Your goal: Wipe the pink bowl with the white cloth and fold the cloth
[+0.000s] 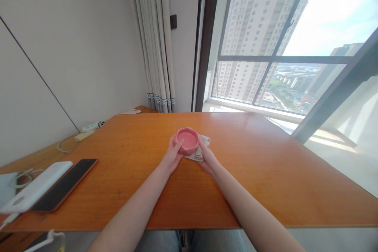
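Note:
A small pink bowl (188,140) sits near the middle of the orange wooden table (265,173), tilted a little toward me. My left hand (173,153) grips its left rim. My right hand (207,156) holds a crumpled white cloth (202,145) against the bowl's right and lower side. Part of the cloth is hidden under the bowl and my fingers.
At the table's left edge lie a dark phone (65,184) and a white power bank (35,191) with a cable. A white power strip (91,126) rests further back by the wall. Curtains (156,39) and a big window (280,47) stand behind the table.

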Available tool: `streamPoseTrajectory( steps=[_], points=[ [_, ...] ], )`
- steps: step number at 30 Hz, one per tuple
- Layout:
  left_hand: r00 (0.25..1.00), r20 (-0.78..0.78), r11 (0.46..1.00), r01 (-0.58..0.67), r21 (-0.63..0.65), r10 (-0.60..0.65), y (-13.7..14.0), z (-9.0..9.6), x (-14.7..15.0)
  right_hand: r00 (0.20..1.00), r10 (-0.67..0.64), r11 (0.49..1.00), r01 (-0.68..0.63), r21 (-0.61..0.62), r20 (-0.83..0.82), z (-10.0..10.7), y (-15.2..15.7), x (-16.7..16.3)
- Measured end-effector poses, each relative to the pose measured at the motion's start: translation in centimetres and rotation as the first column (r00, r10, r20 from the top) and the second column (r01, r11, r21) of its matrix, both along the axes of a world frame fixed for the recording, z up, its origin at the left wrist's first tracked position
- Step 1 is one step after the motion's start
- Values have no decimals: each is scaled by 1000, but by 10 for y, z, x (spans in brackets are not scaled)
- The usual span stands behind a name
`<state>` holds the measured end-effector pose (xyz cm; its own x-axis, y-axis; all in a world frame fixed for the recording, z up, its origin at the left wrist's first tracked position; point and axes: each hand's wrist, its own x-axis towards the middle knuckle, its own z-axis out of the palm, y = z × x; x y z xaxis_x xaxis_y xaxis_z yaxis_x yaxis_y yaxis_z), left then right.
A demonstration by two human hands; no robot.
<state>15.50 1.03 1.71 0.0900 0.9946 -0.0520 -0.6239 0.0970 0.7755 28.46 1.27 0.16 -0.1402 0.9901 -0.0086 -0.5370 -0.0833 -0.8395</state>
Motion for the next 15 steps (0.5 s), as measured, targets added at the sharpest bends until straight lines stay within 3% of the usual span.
streamPoseTrajectory(
  steps=[4, 11, 15],
  points=[
    [995, -71, 998, 60, -36, -63, -1, -2, 0, 1000, -16, 1000, 16, 13, 6, 6, -4, 2],
    [965, -197, 978, 146, -149, -174, -1, 2, -9, 999, -13, 987, 6, -162, -40, 1, 2, 12],
    [941, -135, 949, 297, -106, -309, -4, 2, -7, 996, -43, 979, 28, -200, -74, 0, 6, 17]
  ],
)
